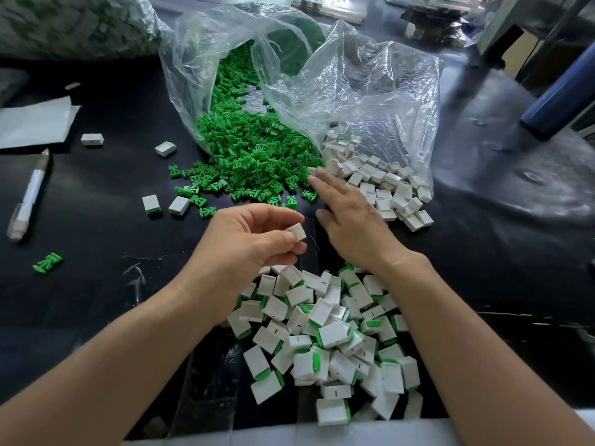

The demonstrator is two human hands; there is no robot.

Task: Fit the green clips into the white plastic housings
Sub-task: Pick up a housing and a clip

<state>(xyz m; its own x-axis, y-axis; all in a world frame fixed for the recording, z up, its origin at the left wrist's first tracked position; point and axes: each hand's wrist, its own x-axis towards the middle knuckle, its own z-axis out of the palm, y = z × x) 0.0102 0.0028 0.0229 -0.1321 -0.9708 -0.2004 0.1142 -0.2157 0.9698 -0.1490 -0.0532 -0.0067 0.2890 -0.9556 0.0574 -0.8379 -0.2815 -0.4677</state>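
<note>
Black tabletop (96, 300): left hand (248, 239) pinches white housing (297, 231), right hand (351, 226) flat beside green clips (254, 156).

No legible text, brand or number on any surface (pen (31, 191) barrel too blurred).

Bare forearms lead to a bare left hand (251, 241) and bare right hand (352, 225), nails short.

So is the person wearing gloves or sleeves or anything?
No gloves: the left hand and right hand are bare. The left arm and right arm are bare too, right to the picture's edge, so no sleeves show. No watch, bracelet or ring can be seen, though the right fingers are blurred.
</note>
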